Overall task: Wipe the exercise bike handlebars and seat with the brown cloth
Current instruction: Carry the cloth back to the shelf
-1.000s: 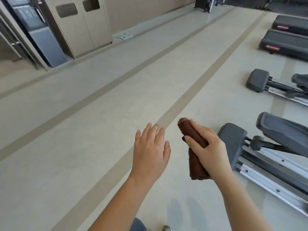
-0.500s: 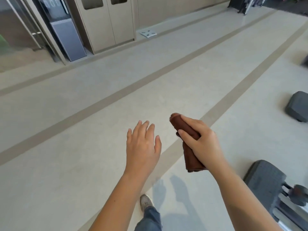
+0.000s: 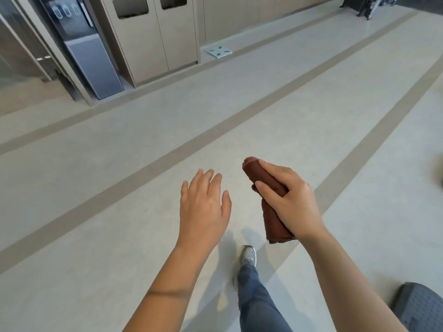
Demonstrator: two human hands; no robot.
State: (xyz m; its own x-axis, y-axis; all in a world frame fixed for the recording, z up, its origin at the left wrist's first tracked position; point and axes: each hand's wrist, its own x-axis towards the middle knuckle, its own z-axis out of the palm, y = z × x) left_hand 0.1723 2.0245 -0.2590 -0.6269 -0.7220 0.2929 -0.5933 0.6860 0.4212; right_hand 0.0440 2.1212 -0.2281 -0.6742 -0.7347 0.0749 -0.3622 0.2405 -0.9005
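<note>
Brown cloth (image 3: 266, 185) rolled, gripped by right hand (image 3: 288, 202); left hand (image 3: 203, 207) spread, empty

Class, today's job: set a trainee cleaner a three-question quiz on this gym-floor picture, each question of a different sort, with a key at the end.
1. True or false: the right hand grips the rolled brown cloth.
2. Pick one. The left hand is: A) open and holding nothing; B) pinching the brown cloth; C) curled into a fist.
3. Fill the gap: the grey shoe stands on the ___.

Key: 1 true. 2 A. 3 floor.
</note>
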